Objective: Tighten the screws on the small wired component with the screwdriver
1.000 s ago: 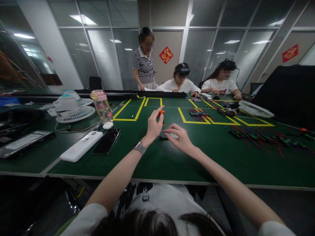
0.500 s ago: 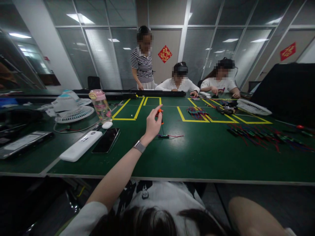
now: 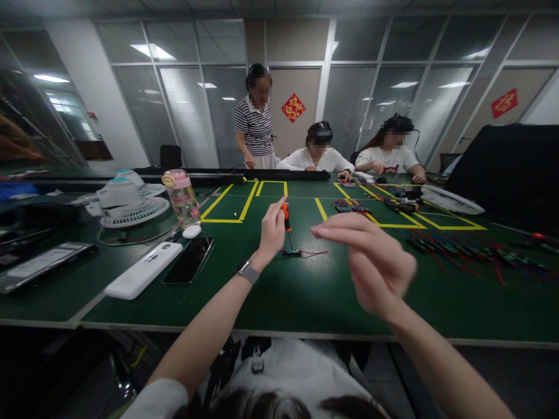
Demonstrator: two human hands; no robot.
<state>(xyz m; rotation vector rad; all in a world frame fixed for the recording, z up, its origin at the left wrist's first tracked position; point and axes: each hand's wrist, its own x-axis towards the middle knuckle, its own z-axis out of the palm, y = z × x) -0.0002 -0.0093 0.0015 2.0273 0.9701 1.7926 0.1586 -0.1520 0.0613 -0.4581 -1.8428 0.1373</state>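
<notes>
My left hand (image 3: 271, 231) is closed round a small screwdriver (image 3: 287, 216) with an orange and black handle, held upright with its tip on a little green circuit board (image 3: 292, 252) lying on the green table (image 3: 314, 291). Thin red wires trail from the board to the right. My right hand (image 3: 371, 262) hovers in the air, close to the camera and right of the board, fingers stretched out to the left and blurred; it holds nothing.
Left of me lie a black phone (image 3: 190, 259), a white power bank (image 3: 144, 270), a white mouse (image 3: 191, 231), a pink-lidded bottle (image 3: 181, 198) and a desk fan (image 3: 131, 201). Wired boards (image 3: 463, 247) spread at right. Three people are at the far side.
My right hand left the board, dropped out of sight, and now is raised in the air near the camera. My left hand kept the screwdriver upright on the board. The view tilted slightly.
</notes>
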